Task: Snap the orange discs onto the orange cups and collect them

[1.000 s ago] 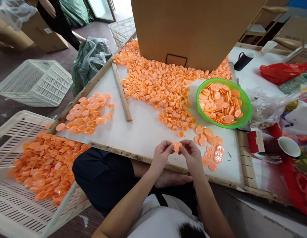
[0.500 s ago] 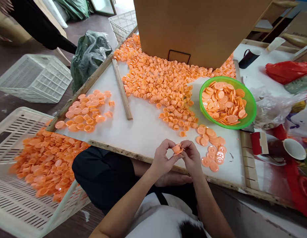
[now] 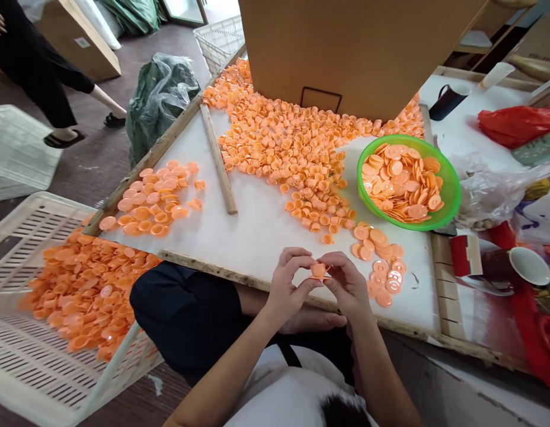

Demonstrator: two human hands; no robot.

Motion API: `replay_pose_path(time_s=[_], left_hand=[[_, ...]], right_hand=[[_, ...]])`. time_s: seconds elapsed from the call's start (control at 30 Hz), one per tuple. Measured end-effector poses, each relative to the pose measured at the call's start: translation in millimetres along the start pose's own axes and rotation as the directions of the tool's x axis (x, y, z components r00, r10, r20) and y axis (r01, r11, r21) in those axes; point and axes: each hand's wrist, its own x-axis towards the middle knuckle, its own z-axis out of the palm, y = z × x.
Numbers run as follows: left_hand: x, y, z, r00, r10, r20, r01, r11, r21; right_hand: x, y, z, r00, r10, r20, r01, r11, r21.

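Between my fingertips, above the table's front edge, is a small orange toy cup (image 3: 318, 271) with a flat orange saucer (image 3: 320, 279) right under it. My left hand (image 3: 289, 286) pinches the pair from the left. From the right, my right hand (image 3: 347, 283) pinches the same cup and saucer. Whether the two pieces are joined is too small to tell. Loose orange saucers (image 3: 381, 270) lie just right of my right hand. Ahead of my hands spreads a big heap of orange cups (image 3: 297, 142). More saucers fill a green bowl (image 3: 453, 204) at the right.
A wooden strip (image 3: 219, 160) divides the table; left of it lies a group of cups on saucers (image 3: 157, 201). A white crate (image 3: 44, 385) of orange pieces stands by my left knee. A cardboard box (image 3: 359, 53) rises behind the heap. Mugs crowd the right. A person (image 3: 35, 77) is at upper left.
My hands have turned the cup more upright, with the saucer now flat beneath it, and my right hand shifted slightly right. The person at upper left has stepped, and the far crate has moved left.
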Motion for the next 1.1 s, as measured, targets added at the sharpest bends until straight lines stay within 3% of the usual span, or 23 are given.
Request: replay_pose_path(time_s=[0.1, 0.23, 0.37, 0.5, 0.6, 0.73, 0.9, 1.0, 1.1], left_hand=[[-1, 2, -6.0, 0.998, 0.051, 0.036, -0.051, 0.999, 0.008], [-3, 6, -8.9, 0.999, 0.021, 0.042, -0.023, 0.999, 0.049], [-2, 7, -6.4, 0.999, -0.051, 0.001, 0.051, 0.998, 0.044], [0, 5, -7.6, 0.988, -0.147, 0.052, 0.147, 0.989, 0.003], [-2, 0, -9.9, 0.985, -0.155, 0.071, 0.155, 0.988, 0.001], [-6, -11, -8.5, 0.981, -0.195, -0.011, 0.195, 0.981, 0.002], [0, -28, -6.9, 0.962, -0.271, -0.022, 0.272, 0.96, 0.06], [10, -39, -29.0, 0.964, -0.242, -0.107, 0.262, 0.932, 0.25], [22, -51, -80.4, 0.936, -0.158, -0.313, 0.299, 0.827, 0.476]], right_hand=[[-2, -2, 2, 1.0, -0.022, 0.017, 0.022, 1.0, 0.006], [-4, -3, 7, 1.0, 0.023, -0.016, -0.024, 0.998, -0.057], [-3, -4, 11, 0.992, 0.125, -0.034, -0.126, 0.992, -0.026], [-1, -2, 12, 0.974, 0.223, -0.029, -0.22, 0.972, 0.082], [-1, 2, 14, 0.964, 0.261, -0.042, -0.255, 0.96, 0.115], [3, 11, 21, 0.956, 0.289, -0.059, -0.28, 0.951, 0.128], [11, 29, 20, 0.954, 0.287, -0.089, -0.287, 0.958, 0.018], [10, 40, -3, 0.949, 0.232, -0.215, -0.272, 0.945, -0.184], [4, 50, -41, 0.913, 0.134, -0.385, -0.306, 0.85, -0.428]])
